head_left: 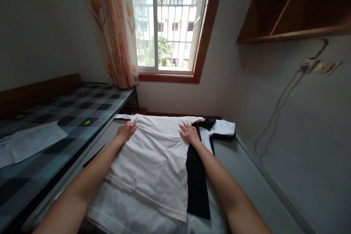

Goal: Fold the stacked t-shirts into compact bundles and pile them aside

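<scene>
A white T-shirt [153, 153] lies spread over other clothes, with soft creases across its upper part. My left hand [126, 131] is at its upper left edge, fingers curled in against the cloth; the fingertips are partly hidden. On the upper right of the shirt rests my right hand [189, 133], fingers spread and laid flat. A black garment [197, 182] shows from under the shirt's right side. Beyond my right hand, a light-coloured sleeve [223, 127] sticks out to the right over black cloth.
The clothes lie on a light-grey surface [246, 175] along the right wall. At left, a bed with a checked cover [90, 102] holds white paper sheets [38, 140]. A curtain [117, 33] hangs beside the window. A wooden shelf [290, 33] and plugged-in socket [307, 65] are at right.
</scene>
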A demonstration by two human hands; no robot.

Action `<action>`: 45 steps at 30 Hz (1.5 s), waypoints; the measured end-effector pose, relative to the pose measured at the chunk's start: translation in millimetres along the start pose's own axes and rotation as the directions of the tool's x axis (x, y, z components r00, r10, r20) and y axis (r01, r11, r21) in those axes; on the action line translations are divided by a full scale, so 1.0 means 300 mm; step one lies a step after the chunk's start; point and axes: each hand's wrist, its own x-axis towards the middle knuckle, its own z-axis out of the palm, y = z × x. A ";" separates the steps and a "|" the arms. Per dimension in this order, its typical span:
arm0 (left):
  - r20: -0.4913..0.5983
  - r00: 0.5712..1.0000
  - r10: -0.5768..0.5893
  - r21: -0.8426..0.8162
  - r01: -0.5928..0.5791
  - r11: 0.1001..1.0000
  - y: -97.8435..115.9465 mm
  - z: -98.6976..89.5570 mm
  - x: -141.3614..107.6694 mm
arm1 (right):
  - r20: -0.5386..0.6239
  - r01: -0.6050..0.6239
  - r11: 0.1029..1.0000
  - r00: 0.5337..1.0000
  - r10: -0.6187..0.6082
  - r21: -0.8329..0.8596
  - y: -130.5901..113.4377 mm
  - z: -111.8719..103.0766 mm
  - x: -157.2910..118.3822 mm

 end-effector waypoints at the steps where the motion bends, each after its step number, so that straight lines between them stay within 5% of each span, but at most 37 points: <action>1: 0.014 1.000 -0.014 -0.008 0.014 1.000 0.005 -0.003 0.004 | -0.005 -0.007 1.000 1.000 0.007 0.003 0.001 0.000 0.007; 4: -0.008 0.998 -0.055 -0.029 0.055 0.998 0.026 -0.009 -0.007 | -0.030 -0.012 1.000 0.999 0.012 0.018 0.006 0.004 0.019; 10: -0.233 0.972 -0.034 -0.010 0.033 0.999 0.080 0.013 -0.112 | -0.054 0.018 1.000 0.998 -0.018 0.000 0.013 0.020 0.008; 19: -0.029 0.996 -0.083 -0.118 0.079 0.990 0.089 0.069 -0.245 | 0.024 0.044 0.997 0.999 -0.042 -0.070 0.007 0.035 -0.033; 29: -0.011 0.996 -0.094 -0.133 0.092 0.987 0.097 0.046 -0.297 | 0.022 0.053 0.994 0.998 -0.051 -0.091 -0.008 0.038 -0.086; 33: -0.023 0.991 -0.133 -0.142 0.128 0.981 0.050 0.029 -0.283 | 0.011 0.046 0.996 0.999 -0.045 -0.076 -0.009 0.035 -0.090; 36: -0.038 0.956 -0.292 -0.129 0.285 0.950 -0.032 0.007 -0.267 | -0.027 0.044 0.998 0.999 -0.046 -0.048 -0.011 0.030 -0.095; 40: 0.059 0.912 -0.406 -0.109 0.410 0.906 -0.138 -0.016 -0.267 | -0.134 0.022 1.000 0.991 -0.023 -0.012 -0.011 0.025 -0.097; 45: 0.222 0.902 -0.370 -0.130 0.404 0.905 -0.185 -0.032 -0.290 | -0.112 0.097 0.995 0.989 -0.095 0.015 0.057 -0.002 -0.069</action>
